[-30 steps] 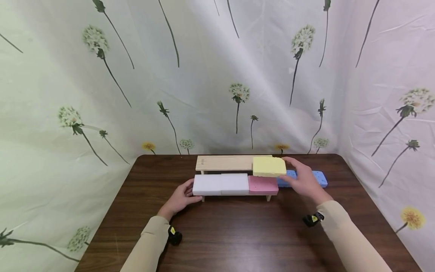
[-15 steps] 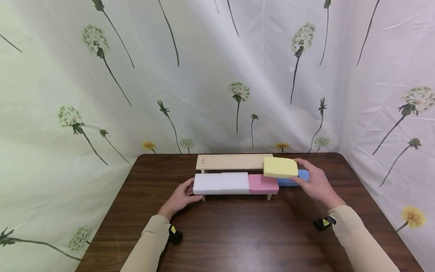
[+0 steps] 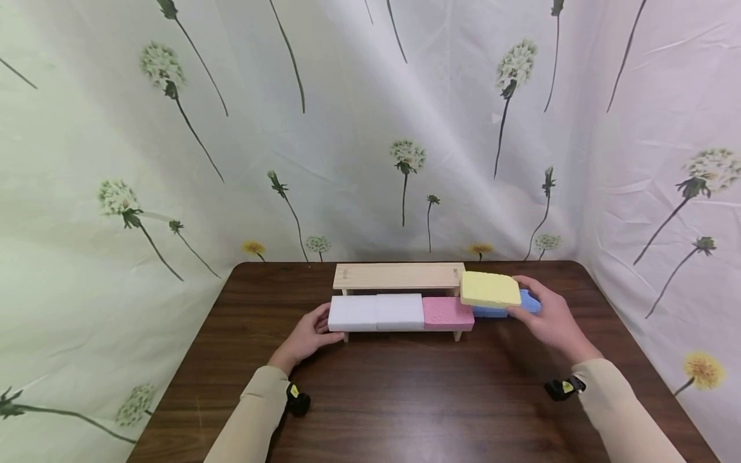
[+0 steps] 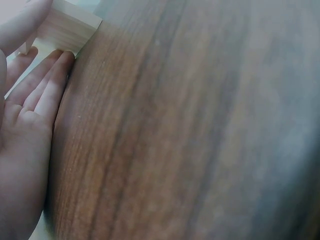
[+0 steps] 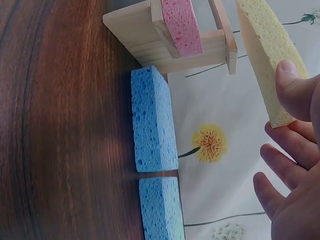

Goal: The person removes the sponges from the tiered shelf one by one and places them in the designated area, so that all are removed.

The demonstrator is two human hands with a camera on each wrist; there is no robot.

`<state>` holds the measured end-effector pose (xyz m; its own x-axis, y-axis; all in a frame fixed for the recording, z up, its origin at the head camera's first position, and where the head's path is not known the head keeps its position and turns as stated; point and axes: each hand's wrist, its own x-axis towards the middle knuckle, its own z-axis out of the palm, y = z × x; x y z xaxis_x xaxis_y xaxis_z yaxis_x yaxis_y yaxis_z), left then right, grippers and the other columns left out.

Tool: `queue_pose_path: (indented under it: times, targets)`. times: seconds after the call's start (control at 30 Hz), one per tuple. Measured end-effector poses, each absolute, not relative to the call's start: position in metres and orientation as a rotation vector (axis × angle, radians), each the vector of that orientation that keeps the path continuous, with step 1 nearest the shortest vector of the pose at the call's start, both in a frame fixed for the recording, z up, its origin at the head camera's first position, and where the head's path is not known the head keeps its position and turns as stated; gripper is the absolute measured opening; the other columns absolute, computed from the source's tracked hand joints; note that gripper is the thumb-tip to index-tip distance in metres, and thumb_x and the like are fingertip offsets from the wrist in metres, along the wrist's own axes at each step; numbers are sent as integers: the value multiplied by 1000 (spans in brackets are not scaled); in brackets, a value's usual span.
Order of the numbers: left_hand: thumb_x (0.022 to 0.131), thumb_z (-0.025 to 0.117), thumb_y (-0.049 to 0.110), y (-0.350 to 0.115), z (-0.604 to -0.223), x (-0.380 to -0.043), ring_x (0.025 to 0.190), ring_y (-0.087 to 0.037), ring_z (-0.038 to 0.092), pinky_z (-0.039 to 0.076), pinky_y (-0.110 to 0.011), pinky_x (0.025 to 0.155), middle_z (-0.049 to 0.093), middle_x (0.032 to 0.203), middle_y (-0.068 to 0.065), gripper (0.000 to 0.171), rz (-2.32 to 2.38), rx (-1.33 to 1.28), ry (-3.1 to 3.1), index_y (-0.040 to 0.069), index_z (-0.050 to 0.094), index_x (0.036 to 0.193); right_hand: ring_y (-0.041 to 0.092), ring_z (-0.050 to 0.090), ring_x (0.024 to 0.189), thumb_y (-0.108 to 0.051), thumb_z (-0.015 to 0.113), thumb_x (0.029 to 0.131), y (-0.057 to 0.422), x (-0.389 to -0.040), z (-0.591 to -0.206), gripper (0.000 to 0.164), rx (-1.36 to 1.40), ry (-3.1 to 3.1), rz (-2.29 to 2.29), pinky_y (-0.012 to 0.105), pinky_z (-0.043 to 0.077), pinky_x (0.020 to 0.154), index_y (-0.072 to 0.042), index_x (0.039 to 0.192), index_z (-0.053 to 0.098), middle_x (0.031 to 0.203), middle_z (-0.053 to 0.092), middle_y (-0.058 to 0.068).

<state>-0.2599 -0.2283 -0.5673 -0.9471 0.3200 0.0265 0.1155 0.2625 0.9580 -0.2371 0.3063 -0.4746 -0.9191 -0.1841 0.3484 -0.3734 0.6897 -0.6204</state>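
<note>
My right hand (image 3: 552, 319) pinches a yellow sponge (image 3: 490, 289) between thumb and fingers, holding it up beside the right end of a two-step wooden rack (image 3: 399, 276). In the right wrist view the yellow sponge (image 5: 272, 55) is tilted, its near end at my thumb. Two white sponges (image 3: 376, 312) and a pink sponge (image 3: 448, 313) lie in a row on the lower step. My left hand (image 3: 309, 334) grips the rack's left end, thumb at the front. In the left wrist view its fingers (image 4: 52, 90) reach the rack's wood (image 4: 70, 27).
Two blue sponges (image 5: 152, 120) lie end to end on the dark wooden table (image 3: 399, 399), right of the rack. A curtain (image 3: 347, 128) printed with dandelions hangs behind the table and at both sides.
My right hand has carried the yellow sponge to the right, from in front of the upper step to past the rack's right end. The left hand has stayed in place.
</note>
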Motion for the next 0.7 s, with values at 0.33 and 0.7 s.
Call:
queue_pose_path:
  times: [0.33,0.7]
  targets:
    - [90,85,10,-228,-568,-259,144,-39,49,48,-39,114,48,156,-26,84,1772,422,2336,-1,38,159,49,57,129,-21,81,95,322,-230,-480,59,370,-2658,1069,70,48,100,-6,146,54,139,63,26]
    - [90,85,10,-229,-567,-259,144,-37,50,49,-39,114,49,156,-24,84,1762,410,2352,0,39,159,49,62,121,-18,81,96,333,-219,-483,58,321,-2677,1065,23,57,89,-4,145,54,137,63,25]
